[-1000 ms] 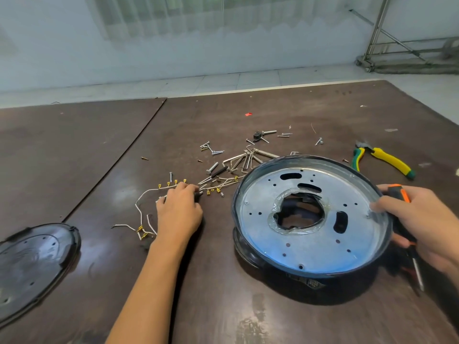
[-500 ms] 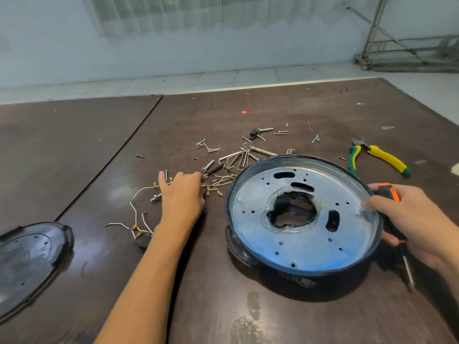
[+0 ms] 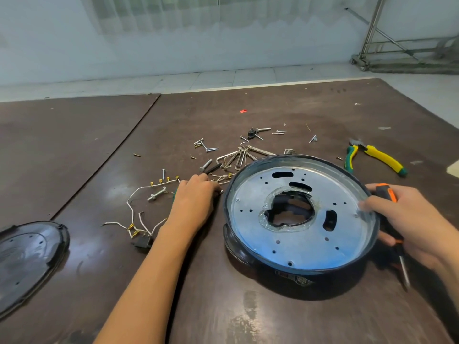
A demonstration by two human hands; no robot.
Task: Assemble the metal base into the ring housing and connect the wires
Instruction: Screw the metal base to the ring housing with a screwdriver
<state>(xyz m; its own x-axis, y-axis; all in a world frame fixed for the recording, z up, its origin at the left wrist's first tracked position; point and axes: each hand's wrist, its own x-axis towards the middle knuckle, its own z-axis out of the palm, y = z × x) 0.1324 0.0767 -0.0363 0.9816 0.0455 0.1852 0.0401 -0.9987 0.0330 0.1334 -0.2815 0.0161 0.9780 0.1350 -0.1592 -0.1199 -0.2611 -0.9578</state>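
Base [image 3: 285,244] sits in the housing [image 3: 232,242]; your right hand [image 3: 409,219] clamps the screwdriver [image 3: 383,191] at its right rim, left hand [image 3: 193,202] paws wires [image 3: 156,184] left of it, grip unclear: tangled, they may drag screws [image 3: 208,148]

Soft, cool daylight fills the scene, brightest along the top of the frame where the pale curtained wall [image 3: 173,33] glows. The glossy dark brown tabletop [image 3: 248,314] carries hazy reflections at bottom centre. The round silver metal plate [image 3: 310,244] shows a blue sheen on its lower part — a soft shadow spreads below and right of it. Table edges bow at the frame's sides. The right hand [image 3: 409,219] and its orange-and-black screwdriver [image 3: 386,192] look slightly smeared.
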